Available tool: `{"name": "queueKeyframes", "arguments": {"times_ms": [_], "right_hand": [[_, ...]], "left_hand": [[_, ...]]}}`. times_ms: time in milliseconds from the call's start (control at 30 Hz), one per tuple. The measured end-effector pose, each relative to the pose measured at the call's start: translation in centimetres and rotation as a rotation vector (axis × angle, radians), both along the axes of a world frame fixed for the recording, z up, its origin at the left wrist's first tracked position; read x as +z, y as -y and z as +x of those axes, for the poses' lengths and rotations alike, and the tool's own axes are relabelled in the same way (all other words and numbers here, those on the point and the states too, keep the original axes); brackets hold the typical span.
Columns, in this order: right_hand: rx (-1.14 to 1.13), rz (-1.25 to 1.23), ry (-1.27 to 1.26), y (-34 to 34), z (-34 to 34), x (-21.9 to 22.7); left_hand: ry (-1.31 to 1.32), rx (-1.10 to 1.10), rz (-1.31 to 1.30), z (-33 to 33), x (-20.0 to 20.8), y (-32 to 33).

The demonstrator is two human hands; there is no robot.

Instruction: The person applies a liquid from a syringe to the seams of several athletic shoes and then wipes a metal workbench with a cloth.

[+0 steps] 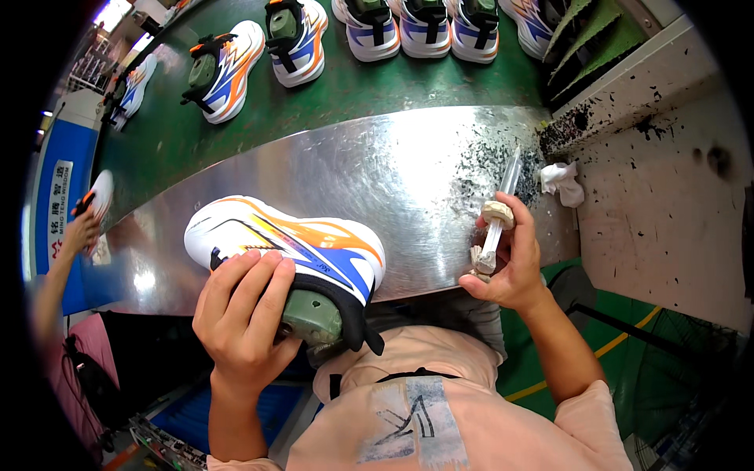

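A white, orange and blue sneaker point(298, 235) lies tipped on its side at the near edge of the metal worktop, toe to the left. Inside its black collar sits a green shoe last point(314, 315). My left hand point(247, 314) grips the shoe around the collar and last, its thumb hidden beneath. In my right hand point(514, 263) is a clear syringe point(493, 239), its pointed tip aimed away from me. Tan tape is wrapped around its middle and near end. The fingers close around it, well to the right of the shoe.
Several matching sneakers point(298, 47) on lasts stand along the green belt point(338, 98) beyond the metal worktop point(314, 169). A crumpled white tissue point(561, 184) lies by the stained panel point(667, 180) at right. At far left, another person's hand point(81, 233) touches a sneaker point(102, 195).
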State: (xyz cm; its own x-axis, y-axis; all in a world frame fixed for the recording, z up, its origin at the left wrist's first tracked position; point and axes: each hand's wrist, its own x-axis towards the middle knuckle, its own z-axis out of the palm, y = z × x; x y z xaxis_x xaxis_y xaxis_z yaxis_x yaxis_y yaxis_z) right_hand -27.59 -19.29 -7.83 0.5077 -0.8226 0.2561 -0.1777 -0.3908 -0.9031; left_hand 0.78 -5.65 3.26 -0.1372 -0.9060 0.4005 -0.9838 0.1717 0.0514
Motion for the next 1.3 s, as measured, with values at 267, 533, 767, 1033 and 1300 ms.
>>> {"name": "queueKeyframes", "arguments": {"times_ms": [267,533,767,1033,1300], "right_hand": [[-0.009,-0.068,-0.016,0.2,0.4,-0.4],[0.012,0.004,0.027,0.0,0.4,-0.2],[-0.011,0.032,0.034,-0.3,0.6,-0.2],[-0.025,0.016,0.009,-0.2,0.4,-0.3],[-0.043,-0.037,-0.033,-0.1,0.6,-0.1]], "left_hand": [[0.003,-0.015,0.020,0.2,0.2,0.3],[0.139,0.057,-0.060,-0.8,-1.6,-4.5],[0.137,0.061,-0.080,-0.9,-3.5,-6.6],[0.124,0.104,-0.105,-1.2,-3.5,-6.3],[0.084,0.096,-0.044,-1.0,-1.1,-4.0]]}}
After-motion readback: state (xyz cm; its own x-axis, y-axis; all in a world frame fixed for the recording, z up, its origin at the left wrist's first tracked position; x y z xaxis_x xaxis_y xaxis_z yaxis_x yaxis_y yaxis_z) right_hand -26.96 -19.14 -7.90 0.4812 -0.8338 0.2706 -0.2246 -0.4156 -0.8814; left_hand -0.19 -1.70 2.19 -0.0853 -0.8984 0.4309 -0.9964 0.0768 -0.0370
